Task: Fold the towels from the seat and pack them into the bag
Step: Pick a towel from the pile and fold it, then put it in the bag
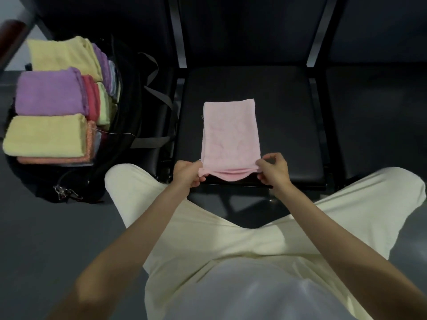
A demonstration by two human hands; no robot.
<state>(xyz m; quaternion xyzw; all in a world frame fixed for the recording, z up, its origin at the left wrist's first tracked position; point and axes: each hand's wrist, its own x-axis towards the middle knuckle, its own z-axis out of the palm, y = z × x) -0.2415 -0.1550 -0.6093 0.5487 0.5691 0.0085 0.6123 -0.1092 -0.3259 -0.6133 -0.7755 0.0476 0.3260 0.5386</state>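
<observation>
A pink towel (231, 132), folded into a long narrow strip, lies flat on the black seat (288, 125) with its length running away from the person and its near end at the seat's front edge. That near end is lifted a little and sags in the middle, showing several layers. The left hand (188, 173) pinches the near left corner, fingers curled under the cloth and thumb on top. The right hand (273, 168) pinches the near right corner between thumb and forefinger, the other fingers curled loosely above it. Both hands are closed on the fabric, with the towel's width stretched between them. To the left, on the grey floor (46, 239), stands an open black bag (129, 93) with grey straps, just beside the seat. It holds folded towels packed in stacks: a yellow towel (46, 136) nearest, a purple towel (49, 92) behind it, and another pale yellow one (62, 55) at the back, with red, orange and green edges showing between them. The person's cream trousers (208, 239) fill the foreground.
</observation>
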